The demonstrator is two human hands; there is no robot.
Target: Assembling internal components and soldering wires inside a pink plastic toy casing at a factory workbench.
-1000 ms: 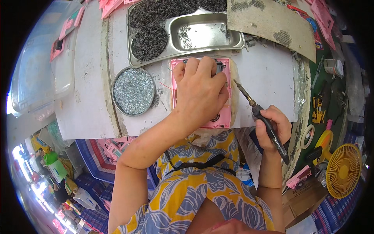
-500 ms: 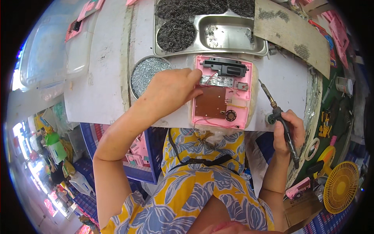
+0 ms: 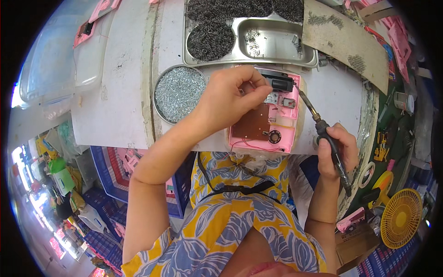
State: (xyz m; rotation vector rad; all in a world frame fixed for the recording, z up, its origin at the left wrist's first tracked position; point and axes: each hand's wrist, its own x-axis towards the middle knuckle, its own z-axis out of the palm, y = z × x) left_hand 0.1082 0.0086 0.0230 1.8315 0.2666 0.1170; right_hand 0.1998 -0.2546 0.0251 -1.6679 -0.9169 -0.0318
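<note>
A pink plastic housing (image 3: 289, 124) lies open on a pale pad at the table's front edge. Inside it sit a brown circuit board (image 3: 251, 123), a black mechanism block (image 3: 281, 83), a small round black part (image 3: 274, 136) and red wires. My left hand (image 3: 233, 94) is over the housing's upper left part, thumb and forefinger pinched together; what they hold is hidden. My right hand (image 3: 339, 152) grips a soldering iron (image 3: 330, 135) by its dark handle. The iron's tip points up and left, close to the right end of the black block; whether it touches I cannot tell.
A round tin of small silvery screws (image 3: 180, 94) stands left of the housing. Behind, a metal tray (image 3: 240, 60) holds many dark springs, with a stained board (image 3: 344, 44) over its right side. A blue crate (image 3: 182, 196) sits below the table; a yellow fan (image 3: 401, 219) stands right.
My left hand has moved right and slightly up across the housing, now covering part of the black block. My right hand has brought the iron's tip left and up, to the block's right end.
</note>
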